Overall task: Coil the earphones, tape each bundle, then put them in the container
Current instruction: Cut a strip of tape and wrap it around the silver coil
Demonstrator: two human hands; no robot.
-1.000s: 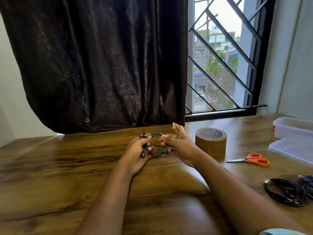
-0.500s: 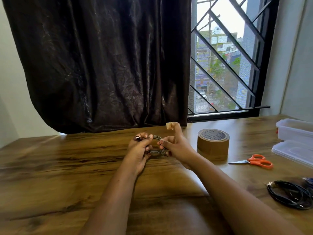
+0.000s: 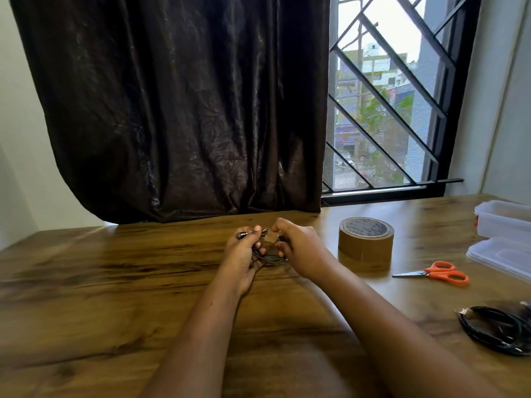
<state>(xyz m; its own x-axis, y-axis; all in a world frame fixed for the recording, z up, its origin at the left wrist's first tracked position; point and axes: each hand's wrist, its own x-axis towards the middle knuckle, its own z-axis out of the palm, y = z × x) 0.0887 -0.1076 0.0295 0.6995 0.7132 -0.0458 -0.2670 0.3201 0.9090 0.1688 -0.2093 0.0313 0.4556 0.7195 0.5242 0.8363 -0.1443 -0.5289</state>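
My left hand [image 3: 242,254] curls round the coiled earphones [image 3: 270,257] and holds the loop over the table [image 3: 115,282]. My right hand [image 3: 298,248] pinches a small strip of brown tape [image 3: 271,237] against the coil's top, beside my left fingertips. The tape roll [image 3: 365,242] stands just right of my right hand. The scissors [image 3: 439,272] and the container [image 3: 502,222] lie farther right.

Room in home or flat, by the look. Wood-grain table [image 3: 115,282] set against window wall. Dark crinkled curtain [image 3: 172,110] at 11 o'clock covers most of window. Black diagonal window grille [image 3: 388,116] at 1 o'clock; street, trees and buildings lie below outside, so upper floor. Plain pale walls [image 3: 17,139] at 9 and 3 o'clock. Household tape roll [image 3: 365,245] and orange scissors [image 3: 439,272] at 3 o'clock.
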